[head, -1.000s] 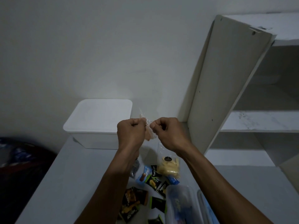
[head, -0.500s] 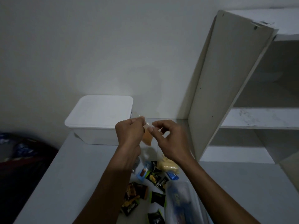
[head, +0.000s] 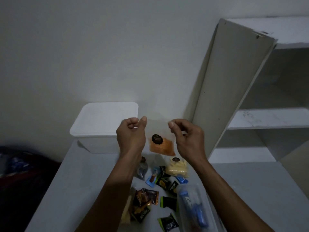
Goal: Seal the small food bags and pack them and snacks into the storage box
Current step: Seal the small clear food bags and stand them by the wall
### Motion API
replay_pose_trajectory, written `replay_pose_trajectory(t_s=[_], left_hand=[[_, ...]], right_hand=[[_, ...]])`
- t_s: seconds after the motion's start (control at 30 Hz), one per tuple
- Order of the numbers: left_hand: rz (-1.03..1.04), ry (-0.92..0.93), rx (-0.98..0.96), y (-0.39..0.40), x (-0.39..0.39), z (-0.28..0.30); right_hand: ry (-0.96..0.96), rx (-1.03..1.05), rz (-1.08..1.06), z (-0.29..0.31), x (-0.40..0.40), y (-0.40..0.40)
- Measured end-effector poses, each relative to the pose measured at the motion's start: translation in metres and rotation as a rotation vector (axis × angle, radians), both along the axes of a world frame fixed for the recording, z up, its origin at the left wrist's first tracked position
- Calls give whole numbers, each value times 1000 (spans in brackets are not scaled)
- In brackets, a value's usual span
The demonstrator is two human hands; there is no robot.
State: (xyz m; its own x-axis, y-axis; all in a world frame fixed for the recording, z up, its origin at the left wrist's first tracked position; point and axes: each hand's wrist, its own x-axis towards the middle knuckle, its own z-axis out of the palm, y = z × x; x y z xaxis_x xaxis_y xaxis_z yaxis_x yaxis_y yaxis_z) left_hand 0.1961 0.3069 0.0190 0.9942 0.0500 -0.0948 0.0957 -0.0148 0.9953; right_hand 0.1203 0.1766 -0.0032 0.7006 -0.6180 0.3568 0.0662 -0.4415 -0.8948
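Note:
A small clear bag of orange snack (head: 161,146) with a dark round label hangs in the air above the table. My left hand (head: 131,136) pinches its top left corner and my right hand (head: 187,136) pinches its top right corner, stretching the top edge flat. Behind my left hand stands the white storage box (head: 100,126) with its lid on. Below the held bag lie a bag of pale yellow snack (head: 177,168), a dark-filled clear bag (head: 142,169) and several small wrapped snacks (head: 163,181).
A clear plastic container (head: 194,203) with blue packets sits at the near right of the grey table (head: 75,181). A white shelf unit (head: 234,91) rises at the right. A dark bundle (head: 20,173) lies left of the table.
My hands have moved apart along the top of the orange bag, which now hangs flat and spread between them. The view has tilted down slightly.

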Motion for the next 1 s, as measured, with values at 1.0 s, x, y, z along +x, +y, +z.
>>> replay_pose_trajectory(t_s=[1.0], left_hand=[[-97,46,-2,-105,137,-118]], right_hand=[[140,297,-120,-111,143,-118]])
